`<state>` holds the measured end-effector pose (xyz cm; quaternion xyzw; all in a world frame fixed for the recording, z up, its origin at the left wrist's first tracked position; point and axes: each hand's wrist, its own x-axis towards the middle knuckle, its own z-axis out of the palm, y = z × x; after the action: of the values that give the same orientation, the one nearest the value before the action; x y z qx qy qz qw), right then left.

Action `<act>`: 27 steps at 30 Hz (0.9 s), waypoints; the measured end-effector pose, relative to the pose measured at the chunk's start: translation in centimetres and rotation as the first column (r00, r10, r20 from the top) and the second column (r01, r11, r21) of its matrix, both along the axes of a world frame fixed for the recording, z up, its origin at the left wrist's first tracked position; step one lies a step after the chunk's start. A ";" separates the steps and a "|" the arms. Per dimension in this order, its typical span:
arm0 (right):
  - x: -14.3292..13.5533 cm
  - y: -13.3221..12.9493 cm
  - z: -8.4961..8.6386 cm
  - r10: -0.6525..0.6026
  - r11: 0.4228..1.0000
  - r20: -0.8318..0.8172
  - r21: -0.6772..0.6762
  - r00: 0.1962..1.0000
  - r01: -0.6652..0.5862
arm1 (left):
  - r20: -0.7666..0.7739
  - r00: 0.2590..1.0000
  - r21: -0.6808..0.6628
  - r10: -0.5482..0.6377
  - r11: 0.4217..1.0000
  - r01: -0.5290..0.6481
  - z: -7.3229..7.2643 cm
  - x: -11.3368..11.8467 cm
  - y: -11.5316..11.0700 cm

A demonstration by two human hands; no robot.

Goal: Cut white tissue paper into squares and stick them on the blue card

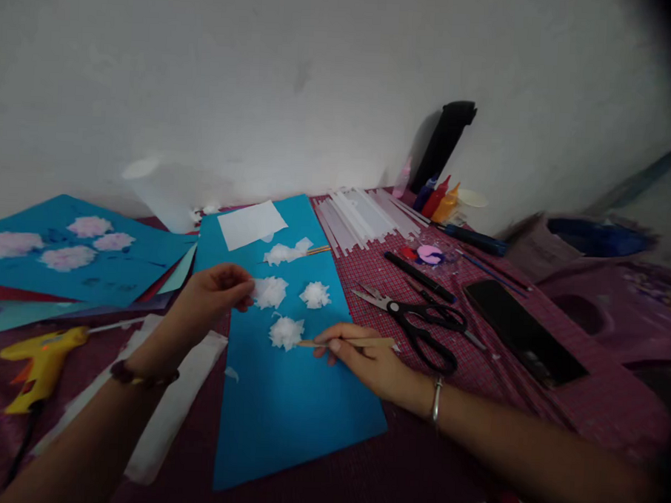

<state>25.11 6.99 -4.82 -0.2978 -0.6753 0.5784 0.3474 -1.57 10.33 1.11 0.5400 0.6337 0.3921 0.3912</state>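
Although the light is dim and the edges blur, the work at the centre of the frame can be examined. The right hand (pixel 364 356), right of centre, is closed in a pencil-like grip on a slim wooden stick (pixel 380 343). The stick's tip reaches the right edge of the lowest white paper tuft (pixel 285 332), on the blue sheet (pixel 300 420); actual contact cannot be confirmed. The left hand (pixel 228 287), left of centre, is curled, its fingertips near together at the left edge of the upper-left tuft (pixel 270 292); whether they close on its paper cannot be told.

Both forearms are cut off by the frame's lower part. The scissors (pixel 410 314), at centre right, overlap another dark-handled tool that is partly hidden. The yellow glue gun (pixel 44 365), lower left, has a cord running out of clear sight. The tall black object (pixel 445 141), upper right, cannot be identified. A pink container (pixel 617 293) is cropped by the right edge. The phone-like slab (pixel 524 330), on the counter (pixel 361 282), shows a dark face.

Dark marks on the decorated blue sheet (pixel 12 278), at left, resemble lettering but are illegible.
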 end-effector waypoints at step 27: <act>-0.7 -0.4 -0.4 -0.140 0.988 0.075 0.070 0.987 0.135 | -0.330 0.912 -0.037 -0.243 0.969 0.245 -6.6 2.1 -5.3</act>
<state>24.41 6.55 -5.19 -0.3553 -0.6848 0.5184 0.3688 0.52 5.03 -5.52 0.6742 0.6170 0.2454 0.3234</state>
